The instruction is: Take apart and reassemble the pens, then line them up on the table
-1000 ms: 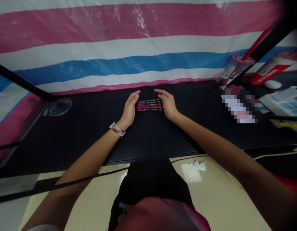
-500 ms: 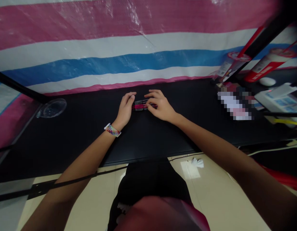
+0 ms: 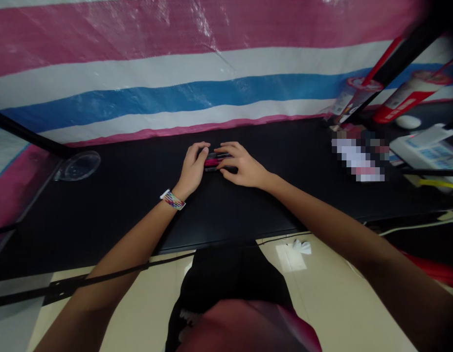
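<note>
Several slim pens (image 3: 213, 162), dark and pink, lie side by side on the black tabletop (image 3: 138, 195), between my two hands. My left hand (image 3: 192, 168), with a striped woven band on the wrist, is curved round their left ends, thumb on the near side. My right hand (image 3: 243, 166) reaches over their right part with its fingers bent and thumb below. Its fingers cover the right ends of the pens.
A clear plastic lid (image 3: 81, 165) lies at the left. At the right stand a clear cup (image 3: 353, 98) and a red and white cup (image 3: 406, 98) with straws, beside a white box (image 3: 428, 149). A striped sheet (image 3: 212, 93) hangs behind.
My right hand has shifted slightly left and its fingers lie lower over the pens. The pens are packed closer against my left hand.
</note>
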`<state>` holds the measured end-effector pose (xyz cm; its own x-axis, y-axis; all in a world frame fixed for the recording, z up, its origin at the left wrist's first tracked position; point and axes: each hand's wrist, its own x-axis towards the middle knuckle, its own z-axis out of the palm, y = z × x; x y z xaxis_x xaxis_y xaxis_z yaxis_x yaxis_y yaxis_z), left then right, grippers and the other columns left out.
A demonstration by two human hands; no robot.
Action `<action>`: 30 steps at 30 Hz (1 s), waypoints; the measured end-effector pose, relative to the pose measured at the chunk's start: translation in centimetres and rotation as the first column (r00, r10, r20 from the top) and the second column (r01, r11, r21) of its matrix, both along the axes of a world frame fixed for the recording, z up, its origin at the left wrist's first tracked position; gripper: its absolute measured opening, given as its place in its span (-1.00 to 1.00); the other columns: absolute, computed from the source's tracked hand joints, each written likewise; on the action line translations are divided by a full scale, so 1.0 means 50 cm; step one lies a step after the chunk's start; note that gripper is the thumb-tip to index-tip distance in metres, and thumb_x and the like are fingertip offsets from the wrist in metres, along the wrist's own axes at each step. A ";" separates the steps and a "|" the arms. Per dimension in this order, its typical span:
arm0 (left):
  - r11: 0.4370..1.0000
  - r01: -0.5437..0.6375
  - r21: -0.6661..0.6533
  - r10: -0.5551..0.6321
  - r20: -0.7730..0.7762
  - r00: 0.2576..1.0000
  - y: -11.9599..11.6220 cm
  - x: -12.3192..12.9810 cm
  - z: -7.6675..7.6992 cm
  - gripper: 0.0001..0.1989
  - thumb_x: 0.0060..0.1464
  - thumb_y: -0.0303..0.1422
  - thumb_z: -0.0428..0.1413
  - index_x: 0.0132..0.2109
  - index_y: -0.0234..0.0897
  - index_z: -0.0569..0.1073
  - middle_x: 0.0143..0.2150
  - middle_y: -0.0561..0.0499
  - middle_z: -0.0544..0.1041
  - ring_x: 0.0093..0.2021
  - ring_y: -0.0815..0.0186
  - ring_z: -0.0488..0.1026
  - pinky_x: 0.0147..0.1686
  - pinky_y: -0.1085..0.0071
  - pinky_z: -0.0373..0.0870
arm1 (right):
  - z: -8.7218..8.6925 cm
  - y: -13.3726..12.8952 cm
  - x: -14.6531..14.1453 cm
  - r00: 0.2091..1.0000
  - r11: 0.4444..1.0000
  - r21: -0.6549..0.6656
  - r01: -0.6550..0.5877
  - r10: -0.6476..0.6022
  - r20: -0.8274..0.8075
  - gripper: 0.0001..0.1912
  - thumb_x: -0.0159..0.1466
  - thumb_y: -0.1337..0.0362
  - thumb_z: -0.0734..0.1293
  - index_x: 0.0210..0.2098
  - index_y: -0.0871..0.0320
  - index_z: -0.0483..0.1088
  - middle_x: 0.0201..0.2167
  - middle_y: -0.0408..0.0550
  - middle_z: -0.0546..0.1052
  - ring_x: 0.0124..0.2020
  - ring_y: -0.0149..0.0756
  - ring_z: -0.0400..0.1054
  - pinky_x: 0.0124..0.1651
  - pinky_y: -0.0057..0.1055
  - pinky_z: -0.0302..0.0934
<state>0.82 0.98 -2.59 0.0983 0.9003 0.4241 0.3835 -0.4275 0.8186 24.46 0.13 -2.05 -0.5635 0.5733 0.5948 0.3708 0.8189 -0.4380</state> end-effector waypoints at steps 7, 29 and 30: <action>0.999 0.001 0.034 0.000 -0.014 1.000 0.003 0.001 -0.013 -0.65 0.53 0.05 0.10 0.11 -0.05 0.58 0.21 -0.13 0.65 0.35 0.05 0.53 0.46 0.01 0.36 | 0.009 -0.002 0.002 0.994 0.994 0.073 -0.080 0.074 0.080 -0.79 0.39 0.33 0.45 -0.04 0.03 0.71 0.05 0.09 0.69 0.21 0.17 0.42 0.30 0.23 0.33; 0.957 -0.044 0.286 0.099 -0.180 0.979 -0.047 0.011 0.066 -0.92 0.41 -0.23 0.33 -0.03 -0.07 0.71 -0.01 0.02 0.79 0.05 0.10 0.68 0.27 0.06 0.49 | 0.036 0.022 0.018 0.796 0.757 -0.627 -0.186 -0.257 -0.547 -0.66 0.28 -0.04 0.65 -0.28 0.11 0.70 -0.56 -0.19 0.51 -0.59 -0.43 0.27 -0.51 -0.42 0.21; 0.955 -0.055 0.293 0.104 -0.157 0.982 -0.046 0.009 0.067 -0.91 0.41 -0.23 0.34 -0.02 -0.07 0.71 -0.01 0.01 0.79 0.05 0.10 0.68 0.25 0.07 0.51 | 0.038 0.023 0.021 0.760 0.723 -0.647 -0.244 -0.272 -0.591 -0.66 0.27 -0.04 0.66 -0.29 0.11 0.70 -0.57 -0.20 0.50 -0.60 -0.44 0.25 -0.53 -0.43 0.20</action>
